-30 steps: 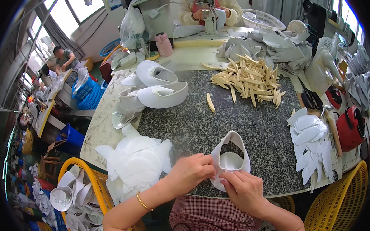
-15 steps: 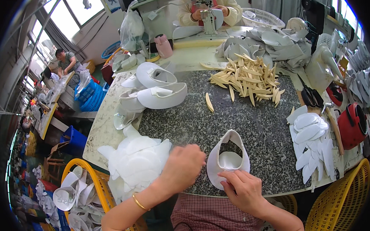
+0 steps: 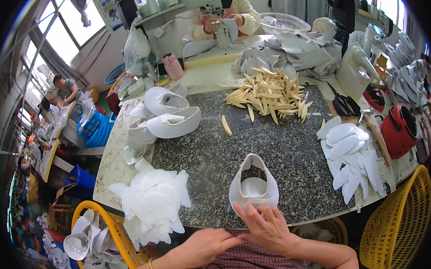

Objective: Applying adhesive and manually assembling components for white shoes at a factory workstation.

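A white shoe upper (image 3: pixel 271 198) stands near the table's front edge, its opening facing up and a pale insert inside. My right hand (image 3: pixel 268 231) is on its near end, fingertips over the edge and thumb hidden. Left of it, my left hand (image 3: pixel 208 245) is low in front of the table edge, fingers stretched towards the right palm, with nothing visible in it. A heap of thin white curved pieces (image 3: pixel 153 199) lies at the left front. Several more white uppers (image 3: pixel 173 122) stand behind that heap.
Beige crescent strips (image 3: pixel 271 96) are piled on the dark speckled slab (image 3: pixel 292 153). White oval pieces (image 3: pixel 346 146), scissors (image 3: pixel 344 104) and a red container (image 3: pixel 399 132) stand right. Yellow baskets (image 3: pixel 393 226) flank the table. Across it, a person works at a sewing machine (image 3: pixel 224 35).
My left hand has moved from beside the white heap down and towards my right hand. The right hand stays at the upper's near end; the whole view has shifted slightly.
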{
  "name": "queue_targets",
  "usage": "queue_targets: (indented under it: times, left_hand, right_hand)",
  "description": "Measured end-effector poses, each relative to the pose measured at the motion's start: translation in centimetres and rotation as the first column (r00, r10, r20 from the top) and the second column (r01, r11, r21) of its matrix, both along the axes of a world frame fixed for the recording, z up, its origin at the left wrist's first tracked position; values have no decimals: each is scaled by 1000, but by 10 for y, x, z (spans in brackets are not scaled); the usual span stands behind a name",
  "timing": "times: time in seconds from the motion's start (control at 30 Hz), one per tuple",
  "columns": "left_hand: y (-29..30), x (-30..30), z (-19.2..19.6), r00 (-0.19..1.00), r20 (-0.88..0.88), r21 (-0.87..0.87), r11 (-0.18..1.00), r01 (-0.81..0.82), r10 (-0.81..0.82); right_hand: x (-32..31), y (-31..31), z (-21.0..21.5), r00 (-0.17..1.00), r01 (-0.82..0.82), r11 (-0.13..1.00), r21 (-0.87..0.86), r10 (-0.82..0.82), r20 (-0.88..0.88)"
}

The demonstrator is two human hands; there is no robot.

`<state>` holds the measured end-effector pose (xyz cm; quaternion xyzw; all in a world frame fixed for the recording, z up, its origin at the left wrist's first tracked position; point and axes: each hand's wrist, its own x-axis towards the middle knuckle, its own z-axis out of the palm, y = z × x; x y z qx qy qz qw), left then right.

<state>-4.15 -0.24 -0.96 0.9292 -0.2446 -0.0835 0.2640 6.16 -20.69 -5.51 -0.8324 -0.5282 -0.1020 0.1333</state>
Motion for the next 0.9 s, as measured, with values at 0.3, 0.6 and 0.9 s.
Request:
queue_targets:
  times: [0.3,0.6,0.9]
  left_hand:
    - [-44,-58,-32,993,0,-329,937,114,-121]
    - [-44,-52,-23,869,-466,-170,980,98,-168]
    - [-72,-4,39,649,-123,-645,436,-627,751]
  right_hand:
    - [6,-40,11,977,-211,934,290,205,52]
    - [22,-64,59,921,341,632,696,-77,-381]
    - [18,-65,59,877,417,541,730,-28,-480]
